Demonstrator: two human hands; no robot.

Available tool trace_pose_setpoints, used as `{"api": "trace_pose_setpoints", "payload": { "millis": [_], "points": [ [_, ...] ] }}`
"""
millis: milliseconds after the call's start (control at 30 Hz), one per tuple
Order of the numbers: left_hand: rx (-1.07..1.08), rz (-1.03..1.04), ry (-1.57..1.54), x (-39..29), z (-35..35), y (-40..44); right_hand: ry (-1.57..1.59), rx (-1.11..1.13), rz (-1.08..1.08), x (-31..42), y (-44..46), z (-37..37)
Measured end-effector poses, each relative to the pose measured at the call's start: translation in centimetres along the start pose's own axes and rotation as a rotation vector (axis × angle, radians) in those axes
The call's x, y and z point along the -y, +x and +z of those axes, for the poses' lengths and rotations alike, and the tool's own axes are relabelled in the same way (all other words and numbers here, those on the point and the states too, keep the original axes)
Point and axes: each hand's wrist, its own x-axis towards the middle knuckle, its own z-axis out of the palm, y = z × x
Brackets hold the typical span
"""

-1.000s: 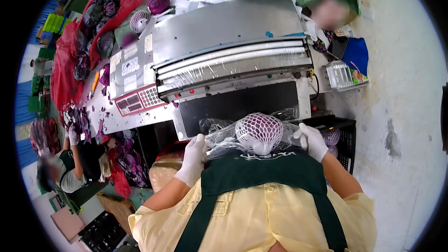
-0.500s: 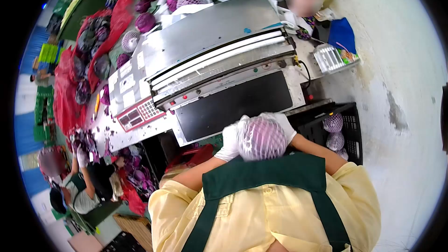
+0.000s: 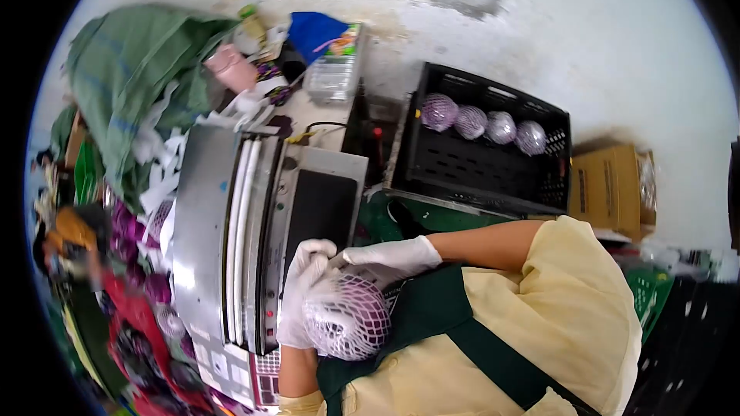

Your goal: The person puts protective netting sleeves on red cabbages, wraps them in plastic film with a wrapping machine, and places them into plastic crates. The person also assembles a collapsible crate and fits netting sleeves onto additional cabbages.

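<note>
Left hand (image 3: 297, 304), white-gloved, is cupped around one round purple cabbage in white mesh netting (image 3: 353, 322); right hand (image 3: 393, 256), also white-gloved, is narrowed to a pinch beside it, pinched material unclear. Cabbage is held by the dark-green cloth apron (image 3: 428, 308), off the near edge of one silver metal machine (image 3: 202, 231). Drop possible if the cup is loosened; netting could be torn by hard pulling. Four shiny netted balls (image 3: 470, 122) are lined along the wall-side edge of one black plastic crate (image 3: 470, 177).
</note>
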Motion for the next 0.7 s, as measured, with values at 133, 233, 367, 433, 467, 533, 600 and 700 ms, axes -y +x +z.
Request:
{"api": "trace_pose_setpoints", "payload": {
  "millis": [133,233,367,433,467,533,600,700],
  "points": [
    [-0.391,0.121,0.201,0.3,3.5,4.6,0.352,0.017,-0.226,-2.2,-1.3,-3.4],
    [-0.412,0.289,0.266,0.9,6.3,5.8,-0.485,-0.283,-0.793,-1.1,-3.8,-8.6],
    [-0.432,0.196,0.235,3.2,3.2,5.4,0.530,-0.166,-0.767,3.0,-10.0,-17.3],
    [-0.548,0.128,0.232,4.3,2.4,4.8,0.624,-0.312,-0.757,2.9,-11.3,-25.3],
    [-0.597,0.086,0.204,4.7,2.2,4.6,0.641,-0.362,-0.763,2.5,-11.3,-28.9],
    [-0.662,0.080,0.122,5.3,2.2,4.2,0.590,-0.452,-0.749,2.4,-10.8,-33.8],
    [-0.718,0.056,0.097,6.1,1.6,3.7,0.629,-0.529,-0.705,1.7,-9.1,-39.1],
    [-0.802,0.037,0.129,5.1,3.5,3.3,0.410,-0.609,-0.858,-0.1,-5.3,-45.5]
  ]
}}
